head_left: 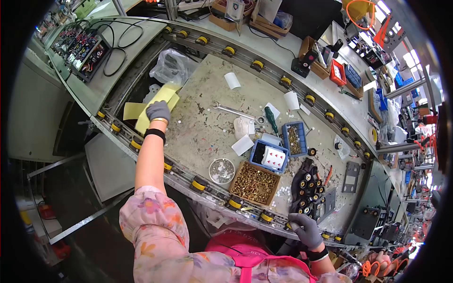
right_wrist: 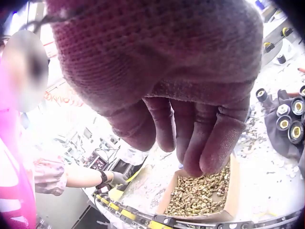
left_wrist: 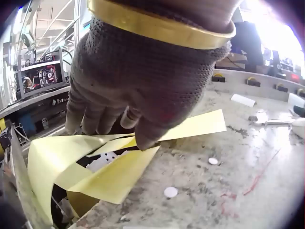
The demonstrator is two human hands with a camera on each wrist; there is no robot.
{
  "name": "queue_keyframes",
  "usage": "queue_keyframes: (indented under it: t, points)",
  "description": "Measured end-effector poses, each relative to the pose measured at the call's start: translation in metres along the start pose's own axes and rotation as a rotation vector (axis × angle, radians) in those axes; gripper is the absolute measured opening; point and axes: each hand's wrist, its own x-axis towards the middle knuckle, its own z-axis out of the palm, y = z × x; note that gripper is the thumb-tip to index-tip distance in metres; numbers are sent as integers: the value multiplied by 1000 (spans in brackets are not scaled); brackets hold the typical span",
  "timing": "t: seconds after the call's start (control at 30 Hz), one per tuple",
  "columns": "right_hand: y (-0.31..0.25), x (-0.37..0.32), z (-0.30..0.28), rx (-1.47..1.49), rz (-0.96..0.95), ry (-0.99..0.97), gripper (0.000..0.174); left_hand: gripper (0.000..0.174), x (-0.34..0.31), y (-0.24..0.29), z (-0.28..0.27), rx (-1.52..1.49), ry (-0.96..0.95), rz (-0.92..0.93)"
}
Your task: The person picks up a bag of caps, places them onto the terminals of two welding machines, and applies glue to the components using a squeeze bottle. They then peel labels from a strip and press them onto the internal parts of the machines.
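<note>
My left hand [head_left: 158, 111], in a grey knit glove, grips folded yellow paper sheets [head_left: 166, 92] at the left end of the worktop. In the left wrist view the thumb and fingers pinch the yellow sheets [left_wrist: 119, 179], which fan out below the hand [left_wrist: 138, 76]. Under them, a dark gap shows beside the worktop edge. My right hand [head_left: 306, 231], also gloved, hangs at the near edge, fingers loosely bent and holding nothing. A dark cluster of round knobs with brass centres [head_left: 306, 186] lies just beyond it. In the right wrist view the fingers hang before a box of brass parts [right_wrist: 198, 195].
Near the right hand stand a cardboard box of brass fittings [head_left: 255, 183], blue bins [head_left: 295, 139] and a round dish [head_left: 222, 170]. A wrench [head_left: 233, 111] and a green screwdriver [head_left: 271, 120] lie mid-table. Roller rails [head_left: 257, 65] border the worktop. Clear plastic [head_left: 172, 66] lies beyond the yellow sheets.
</note>
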Motion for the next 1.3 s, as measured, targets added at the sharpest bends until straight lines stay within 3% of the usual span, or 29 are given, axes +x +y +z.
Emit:
queue_keyframes:
  t: [0.2, 0.3, 0.43, 0.5, 0.53, 0.6, 0.63, 0.67, 0.7, 0.77, 0.83, 0.9, 0.97, 1.1, 1.17, 1.23, 1.3]
  points:
    - [9, -13, 1, -11, -21, 30, 25, 27, -16, 35, -27, -110, 87, 209]
    - [6, -21, -5, -43, -28, 59, 25, 32, -12, 45, -16, -71, -215, 180]
    - [28, -47, -20, -40, 61, 132, 30, 42, -61, 43, -17, -272, -155, 338]
    - [71, -65, -25, -37, 81, 213, 28, 46, -101, 48, -26, -428, -257, 340]
    - [83, -76, -31, -31, 138, 259, 27, 51, -111, 38, 14, -551, -194, 569]
    - [96, -98, -47, -93, 228, 313, 29, 50, -189, 59, -62, -869, -517, 594]
    - [112, -114, -50, -143, 227, 356, 28, 47, -210, 61, -46, -1077, -609, 727]
    - [112, -125, -54, -138, 244, 393, 27, 46, -241, 75, -68, -1248, -794, 792]
    - [118, -136, -54, -146, 273, 415, 28, 43, -273, 94, -105, -1100, -908, 835]
    - [140, -156, -42, -57, 303, 465, 29, 36, -337, 134, -133, -1429, -1230, 723]
    - [143, -174, -33, 30, 361, 469, 30, 33, -383, 179, -139, -1421, -1501, 703]
    - [142, -192, -31, 69, 385, 471, 30, 33, -416, 223, -156, -1245, -1595, 808]
    - [159, -215, -18, 93, 382, 518, 31, 37, -446, 273, -161, -1279, -1483, 1003]
    - [185, -265, -11, 174, 375, 588, 32, 34, -507, 362, -183, -1234, -1720, 848]
    - [193, -290, -14, 232, 393, 639, 32, 28, -534, 418, -153, -1286, -2070, 644]
    - [211, -314, -11, 236, 367, 713, 31, 31, -569, 469, -142, -1200, -2034, 470]
    - [228, -338, -11, 259, 374, 754, 31, 32, -601, 528, -118, -1112, -1973, 413]
